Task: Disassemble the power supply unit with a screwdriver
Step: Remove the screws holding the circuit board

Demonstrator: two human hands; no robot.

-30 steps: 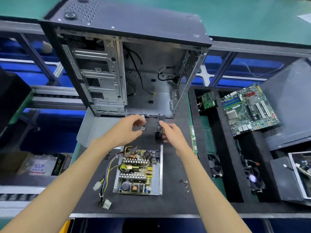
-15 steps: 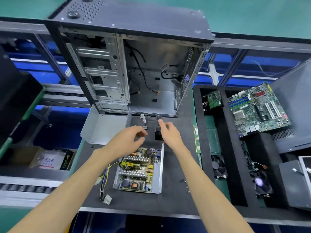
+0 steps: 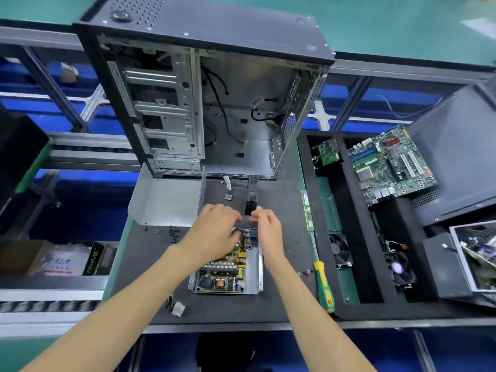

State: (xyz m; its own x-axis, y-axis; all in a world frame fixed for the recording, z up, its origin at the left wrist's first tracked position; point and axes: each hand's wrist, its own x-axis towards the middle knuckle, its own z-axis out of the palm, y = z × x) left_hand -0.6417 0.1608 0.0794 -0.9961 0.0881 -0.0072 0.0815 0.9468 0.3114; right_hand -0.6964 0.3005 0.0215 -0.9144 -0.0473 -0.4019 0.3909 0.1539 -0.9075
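- One power supply unit [image 3: 228, 267], cover off, circuit board exposed in its open metal tray, low centre of frame on the dark mat [image 3: 284, 299].
- Left hand [image 3: 214, 232] over the far end of the unit, fingers curled down among the wires there; hold on any one wire not resolvable.
- Right hand [image 3: 268, 229] just right of the left, at the unit's far right corner, fingertips drawn together near a small dark part; pinching or only touching, cannot tell (motion blur).
- Black fan-like part [image 3: 251, 200] standing upright on the mat just beyond both hands.
- White connector [image 3: 178, 308] on the unit's cable, lower left of the tray.
- Bent metal cover [image 3: 166, 200] lying left of centre, against the foot of the case.
- Loose dark screws [image 3: 173, 233] scattered on the mat below that cover; a few more right of the right forearm.
- Screwdriver [image 3: 323, 285], green-and-yellow handle, lying on the mat at right of the unit, untouched, well apart from both hands.
- Open computer case [image 3: 214, 103] upright in upper centre, interior stripped to loose cables.
- Motherboard [image 3: 391, 165] resting in the foam-lined tray [image 3: 357, 237] at right; two fans lower in the same tray.
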